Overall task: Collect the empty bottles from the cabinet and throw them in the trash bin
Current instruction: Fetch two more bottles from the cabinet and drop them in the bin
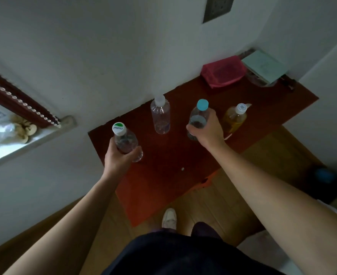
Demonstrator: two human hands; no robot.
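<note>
Several plastic bottles stand on the red-brown cabinet top (pixel 171 181). My left hand (pixel 118 157) is wrapped around a clear bottle with a green and white cap (pixel 125 138) at the cabinet's left end. My right hand (pixel 208 129) grips a clear bottle with a light blue cap (pixel 199 116) near the middle. Between them, a clear bottle with a white cap (pixel 160 116) stands free by the wall. A yellowish bottle with a white cap (pixel 235 118) stands just right of my right hand.
A pink pouch (pixel 223 71) and a pale green box (pixel 264 65) lie at the cabinet's far right end. A windowsill with a plastic bag (pixel 3 132) is at the left. Wooden floor and my shoe (pixel 169 217) lie below the cabinet's front edge.
</note>
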